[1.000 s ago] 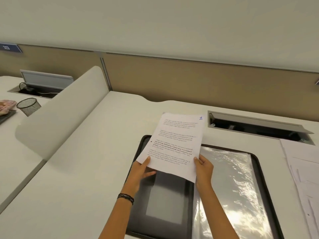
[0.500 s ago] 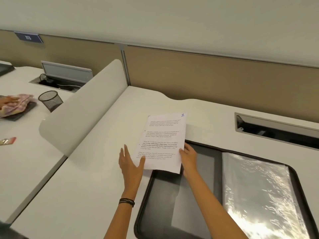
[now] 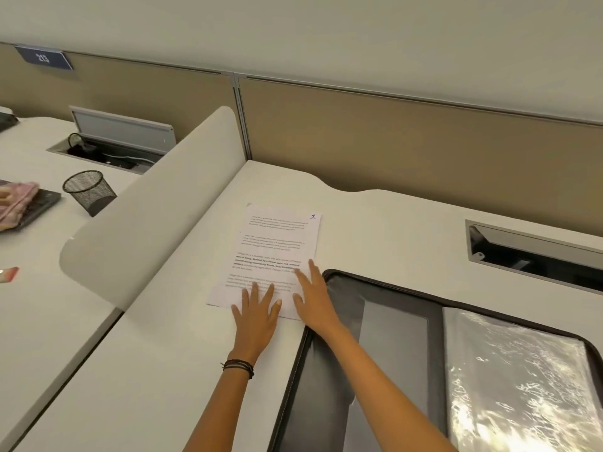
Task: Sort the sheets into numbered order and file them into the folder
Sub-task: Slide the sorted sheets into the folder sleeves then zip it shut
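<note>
Head view looks down over a wide white desk (image 3: pixel 391 216) that runs back to a tan partition wall (image 3: pixel 391 135). A curved white divider (image 3: pixel 156 223) stands on the left and closes this desk off from the neighbouring one.

An open black folder (image 3: pixel 329 370) lies flat on the desk at the lower right, and its clear plastic sleeves (image 3: pixel 522 386) catch a strong glare. Just left of the folder, touching or nearly touching its upper left corner, a printed sheet (image 3: pixel 277 243) lies flat on the bare desk top, outside the folder. It sits a little askew, with its top edge pointing toward the partition.

Both hands are on the sheet's near end. The left hand (image 3: pixel 256 318) lies palm down at the bottom edge, fingers straight and spread, with the heel of the hand on the desk. The right hand (image 3: pixel 313 298) lies palm down on the sheet's lower right corner, fingers also straight and fanned wide, with its forearm crossing over the folder's left cover. Neither hand curls round anything.

An open cable hatch (image 3: pixel 535 256) is sunk into the desk at the right. A black mesh cup (image 3: pixel 89 192) stands on the neighbouring desk beyond the divider. Dark cord bracelets (image 3: pixel 239 367) circle the left wrist. A handwritten blue "1" (image 3: pixel 312 216) marks the sheet's top right corner.
</note>
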